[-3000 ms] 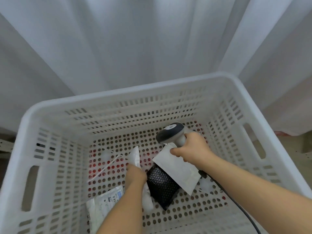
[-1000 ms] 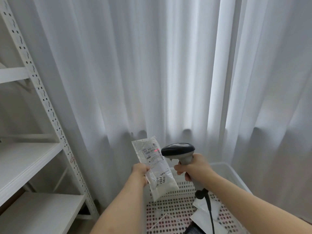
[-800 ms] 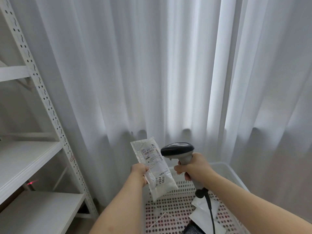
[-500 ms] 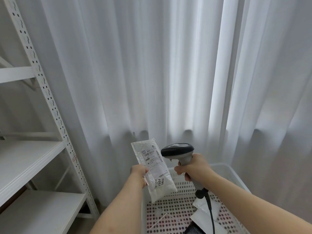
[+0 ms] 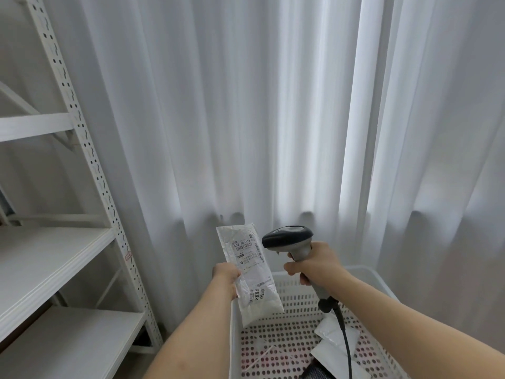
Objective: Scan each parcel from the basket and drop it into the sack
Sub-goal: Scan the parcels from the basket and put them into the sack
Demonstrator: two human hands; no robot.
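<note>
White parcel (image 5: 250, 272) stands near-upright, pinched by left hand (image 5: 226, 279); right hand (image 5: 317, 269) grips scanner (image 5: 289, 240).

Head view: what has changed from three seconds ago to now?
The left hand took a white parcel from the basket and raised it beside the scanner; the camera tilted up. The right hand still grips the scanner; other parcels remain inside.

- Parcel (image 5: 247, 272): white pouch, black-printed label.
- Scanner (image 5: 289, 239): black head, grey handle, black cable.
- Basket (image 5: 366, 277): white, perforated floor showing red beneath.
- Curtain (image 5: 273, 105): plain white, pleated.
- Shelving (image 5: 54, 258): white, perforated upright.
</note>
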